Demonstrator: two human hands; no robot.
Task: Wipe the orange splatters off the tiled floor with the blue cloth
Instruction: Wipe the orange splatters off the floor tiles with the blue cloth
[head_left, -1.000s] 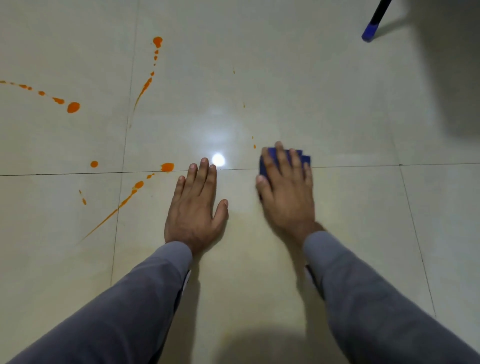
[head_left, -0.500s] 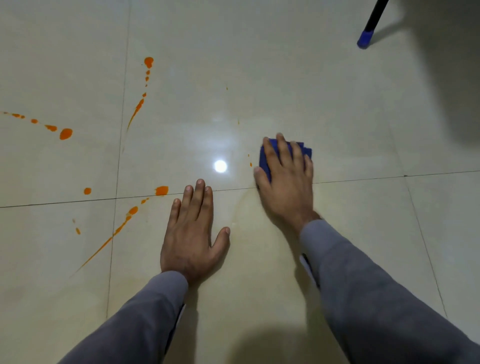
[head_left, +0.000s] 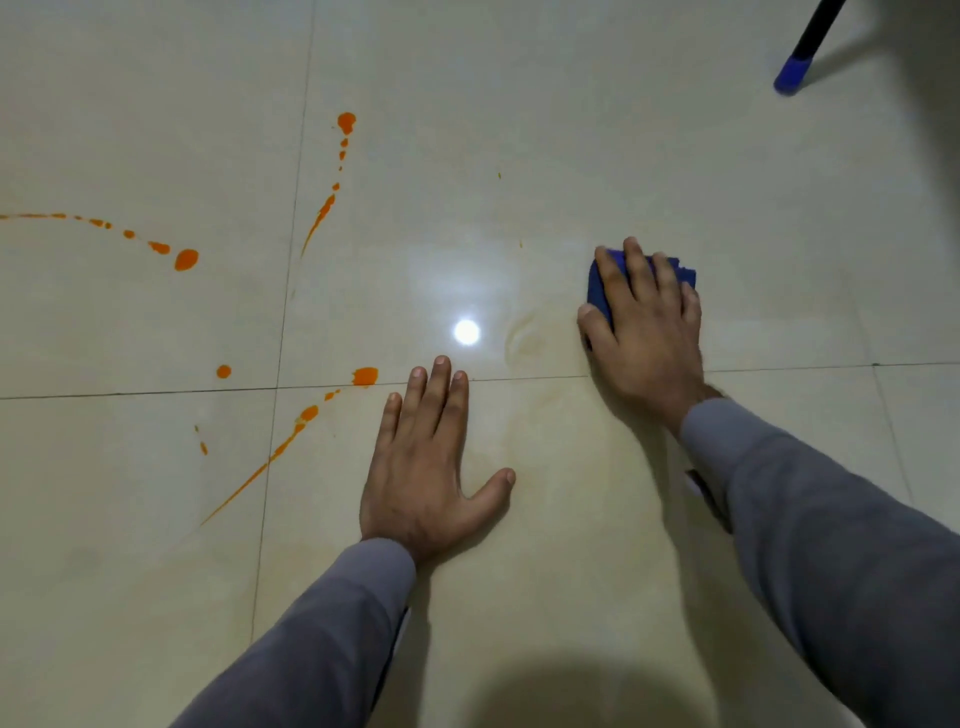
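Dim, glare on glossy floor (head_left: 519, 130)

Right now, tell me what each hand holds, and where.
Right hand presses flat on top of the blue cloth; left hand holds nothing, flat on the floor.

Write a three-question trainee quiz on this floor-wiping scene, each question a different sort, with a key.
1. True or false: the left hand holds the blue cloth.
2. Which side of the right hand do the orange splatters lie on? A) left B) right
3. Fill in: the left hand lies flat on the ____.

Key: 1 false, the right hand presses the cloth. 2 A. 3 floor.
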